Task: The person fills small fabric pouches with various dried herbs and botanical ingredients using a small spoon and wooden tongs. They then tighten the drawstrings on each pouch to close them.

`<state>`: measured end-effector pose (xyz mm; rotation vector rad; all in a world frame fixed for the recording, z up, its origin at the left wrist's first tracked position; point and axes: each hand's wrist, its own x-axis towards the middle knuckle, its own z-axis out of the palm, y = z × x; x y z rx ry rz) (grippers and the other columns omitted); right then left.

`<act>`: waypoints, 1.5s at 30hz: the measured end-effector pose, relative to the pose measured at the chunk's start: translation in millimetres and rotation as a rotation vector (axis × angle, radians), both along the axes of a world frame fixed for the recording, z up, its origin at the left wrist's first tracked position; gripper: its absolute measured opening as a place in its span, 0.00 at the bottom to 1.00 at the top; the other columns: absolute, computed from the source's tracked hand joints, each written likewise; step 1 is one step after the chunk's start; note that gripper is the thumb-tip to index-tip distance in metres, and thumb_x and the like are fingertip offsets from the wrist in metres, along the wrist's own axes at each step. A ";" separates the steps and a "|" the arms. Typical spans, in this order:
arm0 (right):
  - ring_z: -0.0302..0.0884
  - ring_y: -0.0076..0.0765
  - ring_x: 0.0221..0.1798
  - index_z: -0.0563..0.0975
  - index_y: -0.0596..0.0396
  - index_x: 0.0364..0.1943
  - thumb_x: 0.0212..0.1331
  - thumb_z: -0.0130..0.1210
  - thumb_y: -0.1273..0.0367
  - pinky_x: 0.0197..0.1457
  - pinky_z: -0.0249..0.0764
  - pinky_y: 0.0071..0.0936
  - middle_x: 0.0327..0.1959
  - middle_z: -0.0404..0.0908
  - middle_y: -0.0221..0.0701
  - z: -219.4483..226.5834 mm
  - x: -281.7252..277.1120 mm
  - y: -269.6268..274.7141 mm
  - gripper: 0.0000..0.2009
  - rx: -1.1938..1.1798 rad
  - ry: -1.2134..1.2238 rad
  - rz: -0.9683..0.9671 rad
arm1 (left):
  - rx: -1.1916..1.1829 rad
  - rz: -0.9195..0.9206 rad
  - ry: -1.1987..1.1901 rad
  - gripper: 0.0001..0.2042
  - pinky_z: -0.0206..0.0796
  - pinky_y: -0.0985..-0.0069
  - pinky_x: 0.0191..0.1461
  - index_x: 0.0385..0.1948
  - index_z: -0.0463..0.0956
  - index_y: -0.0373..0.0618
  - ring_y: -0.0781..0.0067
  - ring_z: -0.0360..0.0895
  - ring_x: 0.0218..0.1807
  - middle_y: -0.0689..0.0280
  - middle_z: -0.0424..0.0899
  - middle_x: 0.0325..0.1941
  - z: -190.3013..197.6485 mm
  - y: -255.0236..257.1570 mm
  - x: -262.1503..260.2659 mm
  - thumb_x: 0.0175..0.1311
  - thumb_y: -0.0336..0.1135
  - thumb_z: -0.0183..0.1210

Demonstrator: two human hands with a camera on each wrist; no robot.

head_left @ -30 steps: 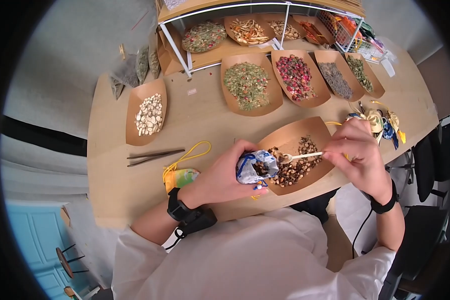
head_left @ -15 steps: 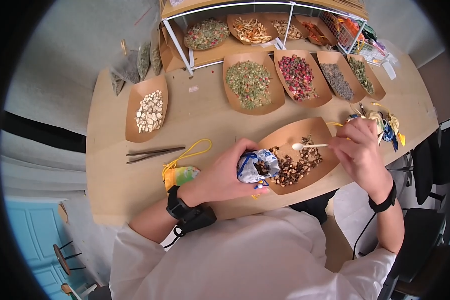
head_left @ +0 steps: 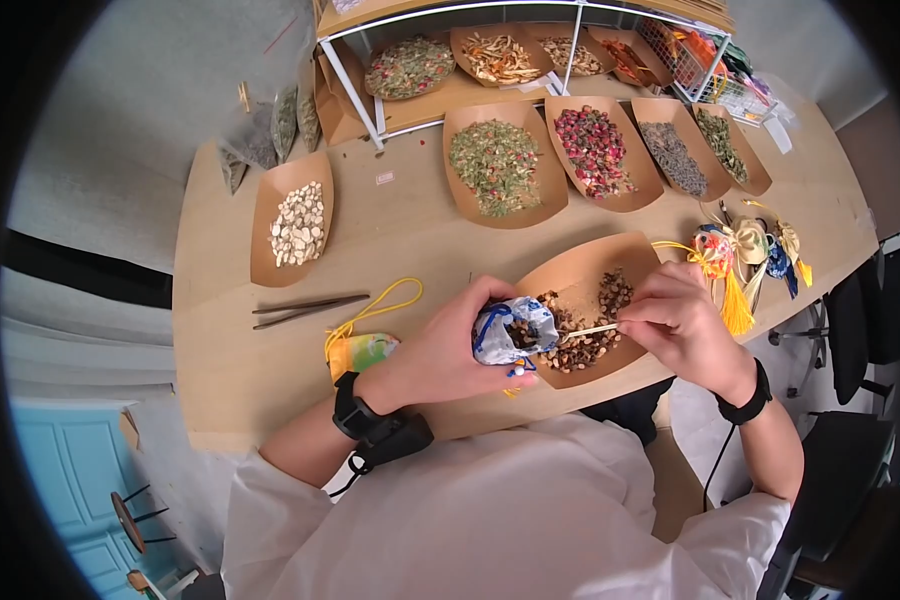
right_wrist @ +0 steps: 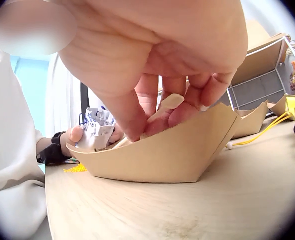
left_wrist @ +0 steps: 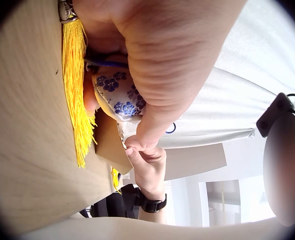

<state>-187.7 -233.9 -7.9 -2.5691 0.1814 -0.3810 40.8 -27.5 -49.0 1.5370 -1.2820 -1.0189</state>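
In the head view my left hand (head_left: 440, 350) grips a small white drawstring pouch (head_left: 492, 345) with blue flowers, its mouth open and tilted toward the tray. Dark chopped herbs show inside. My right hand (head_left: 682, 325) pinches a pale small spoon (head_left: 595, 330) between thumb and fingers, its bowl end low over the dark herbs (head_left: 580, 352), close to the pouch's mouth. These herbs lie in a brown paper tray (head_left: 625, 250). The right wrist view shows the spoon's rounded other end (right_wrist: 173, 101) poking out by the fingers. A yellow tassel (left_wrist: 76, 95) hangs beside the pouch in the left wrist view.
Dark tweezers (head_left: 310, 310) and a yellow-green pouch (head_left: 358, 352) lie to the left. A tray of pale slices (head_left: 298, 225) sits farther left. Several herb trays stand along the back under a white-framed shelf (head_left: 350, 90). Tasselled pouches (head_left: 748, 245) lie at right.
The right hand drew the spoon away from the pouch to the right, then lowered it back leftward to the herbs. The left hand keeps the pouch in nearly the same place.
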 end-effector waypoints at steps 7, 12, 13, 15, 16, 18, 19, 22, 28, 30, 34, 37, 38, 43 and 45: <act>0.75 0.33 0.39 0.86 0.55 0.31 0.52 0.68 0.76 0.54 0.61 0.32 0.31 0.83 0.27 11.9 -4.9 -7.7 0.03 0.111 0.009 -0.044 | 0.008 -0.008 -0.012 0.38 0.70 0.73 0.60 0.59 0.67 0.42 0.77 0.77 0.55 0.65 0.79 0.53 2.0 -0.4 0.2 0.48 0.39 0.82; 0.73 0.33 0.39 0.86 0.55 0.30 0.53 0.69 0.75 0.56 0.61 0.34 0.30 0.81 0.27 41.1 -6.2 -10.5 0.03 0.034 0.000 -0.103 | 0.015 -0.005 0.005 0.38 0.70 0.73 0.60 0.59 0.67 0.41 0.76 0.77 0.55 0.64 0.78 0.53 1.6 -0.4 -0.3 0.48 0.39 0.82; 0.72 0.33 0.38 0.86 0.53 0.31 0.53 0.68 0.76 0.52 0.60 0.33 0.30 0.80 0.25 43.3 -4.5 -9.1 0.04 0.015 -0.048 -0.083 | 0.010 -0.008 0.007 0.38 0.70 0.73 0.60 0.59 0.67 0.41 0.76 0.77 0.54 0.64 0.78 0.53 1.3 -0.8 -0.1 0.48 0.39 0.82; 0.72 0.33 0.38 0.85 0.53 0.31 0.50 0.68 0.75 0.52 0.61 0.33 0.30 0.80 0.25 51.6 2.7 1.4 0.05 -0.068 -0.071 -0.061 | 0.020 -0.011 -0.004 0.38 0.70 0.73 0.60 0.58 0.67 0.41 0.77 0.77 0.54 0.64 0.78 0.53 4.9 -1.2 -0.1 0.47 0.40 0.82; 0.73 0.32 0.39 0.85 0.53 0.30 0.47 0.68 0.75 0.51 0.61 0.33 0.30 0.79 0.26 53.7 7.5 7.7 0.06 -0.151 -0.093 -0.036 | 0.030 -0.010 -0.013 0.38 0.70 0.74 0.59 0.58 0.67 0.41 0.77 0.77 0.54 0.64 0.78 0.53 6.4 -1.4 -0.1 0.47 0.41 0.82; 0.73 0.32 0.39 0.84 0.54 0.30 0.43 0.67 0.74 0.50 0.62 0.33 0.30 0.78 0.26 47.2 18.0 24.1 0.07 -0.315 -0.196 -0.006 | 0.036 -0.012 -0.003 0.38 0.70 0.74 0.59 0.58 0.67 0.41 0.77 0.76 0.53 0.65 0.78 0.52 5.2 -1.5 -0.2 0.47 0.41 0.82; 0.73 0.32 0.39 0.84 0.54 0.29 0.39 0.66 0.72 0.49 0.63 0.33 0.30 0.77 0.26 44.7 20.4 28.1 0.09 -0.481 -0.296 0.031 | 0.040 -0.008 0.010 0.38 0.70 0.74 0.59 0.57 0.67 0.41 0.77 0.76 0.53 0.65 0.78 0.52 4.8 -1.4 0.0 0.47 0.41 0.82; 0.74 0.33 0.39 0.83 0.55 0.30 0.35 0.63 0.69 0.48 0.64 0.33 0.31 0.75 0.27 45.5 18.9 24.8 0.12 -0.581 -0.349 0.042 | 0.017 0.000 -0.025 0.35 0.71 0.71 0.59 0.56 0.69 0.40 0.72 0.79 0.53 0.61 0.79 0.51 7.1 -0.4 -0.7 0.50 0.41 0.79; 0.73 0.38 0.41 0.83 0.52 0.30 0.46 0.68 0.76 0.49 0.63 0.34 0.33 0.77 0.27 22.6 -0.4 -14.8 0.06 -0.446 -0.188 -0.161 | -0.022 -0.004 -0.017 0.35 0.71 0.72 0.59 0.56 0.69 0.40 0.73 0.78 0.53 0.62 0.79 0.51 3.1 -1.4 -0.4 0.50 0.42 0.79; 0.73 0.37 0.41 0.82 0.52 0.27 0.47 0.66 0.76 0.51 0.63 0.34 0.32 0.76 0.27 8.2 -3.3 -18.8 0.05 -0.383 -0.136 -0.110 | -0.005 -0.003 -0.018 0.35 0.71 0.72 0.59 0.56 0.69 0.41 0.73 0.78 0.53 0.62 0.79 0.51 5.4 -2.0 -0.6 0.50 0.42 0.79; 0.73 0.37 0.41 0.81 0.51 0.25 0.48 0.65 0.75 0.51 0.62 0.34 0.30 0.75 0.26 -8.4 -2.6 -6.4 0.04 -0.341 -0.131 -0.096 | 0.049 0.013 0.033 0.35 0.71 0.72 0.59 0.56 0.68 0.42 0.75 0.78 0.52 0.63 0.79 0.51 2.6 -0.4 -1.4 0.49 0.41 0.80; 0.72 0.36 0.41 0.80 0.51 0.25 0.48 0.64 0.76 0.51 0.62 0.34 0.29 0.74 0.27 -11.7 -1.3 0.4 0.04 -0.231 -0.130 -0.044 | 0.066 0.012 0.009 0.35 0.71 0.73 0.59 0.56 0.68 0.42 0.75 0.78 0.52 0.64 0.79 0.51 6.8 -0.7 -1.1 0.49 0.41 0.80; 0.72 0.36 0.41 0.80 0.51 0.25 0.48 0.64 0.76 0.51 0.62 0.34 0.29 0.74 0.27 -12.5 -0.6 1.6 0.04 -0.227 -0.134 -0.053 | 0.071 0.004 0.003 0.35 0.71 0.73 0.59 0.56 0.68 0.42 0.75 0.78 0.52 0.64 0.79 0.51 6.4 -0.2 -1.1 0.49 0.41 0.80; 0.72 0.36 0.41 0.82 0.50 0.26 0.48 0.65 0.76 0.51 0.62 0.34 0.29 0.75 0.26 -14.3 2.0 4.6 0.04 -0.074 -0.127 -0.036 | 0.060 0.016 0.001 0.36 0.71 0.73 0.59 0.56 0.67 0.42 0.76 0.77 0.53 0.64 0.78 0.51 5.4 0.2 -1.1 0.49 0.40 0.80; 0.72 0.35 0.41 0.82 0.50 0.26 0.49 0.65 0.76 0.51 0.62 0.34 0.30 0.75 0.25 -15.8 1.5 5.6 0.04 -0.051 -0.126 -0.053 | 0.051 0.018 0.018 0.36 0.71 0.73 0.59 0.57 0.66 0.42 0.76 0.77 0.53 0.64 0.78 0.51 5.0 0.3 -2.5 0.49 0.39 0.80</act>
